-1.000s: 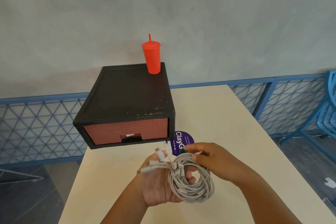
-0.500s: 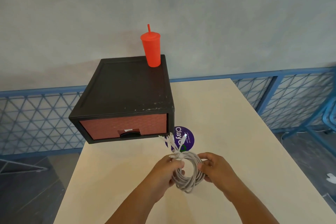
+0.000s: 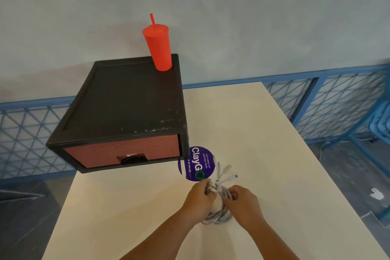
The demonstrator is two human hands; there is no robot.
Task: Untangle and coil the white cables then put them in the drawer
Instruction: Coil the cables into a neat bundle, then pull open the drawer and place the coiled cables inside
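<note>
A bundle of coiled white cables [image 3: 219,213] hangs between my hands just above the cream table [image 3: 253,133]. My left hand [image 3: 199,197] grips the top of the coil on its left side. My right hand [image 3: 242,202] pinches the coil on its right. Several connector ends [image 3: 226,172] stick up and to the right from the bundle. The black drawer unit [image 3: 126,107] stands at the table's left back, its red-brown drawer front [image 3: 124,151] shut, with a dark handle recess at the bottom.
A red tumbler with a straw [image 3: 158,46] stands on the unit's back right corner. A round purple sticker [image 3: 197,163] lies on the table beside the drawer. Blue lattice railing [image 3: 316,101] runs behind the table and a blue chair [image 3: 379,120] stands at right.
The loose wide coil has been squeezed into a narrower bundle between both hands. The hands have come closer together, and the connector ends now point up to the right.
</note>
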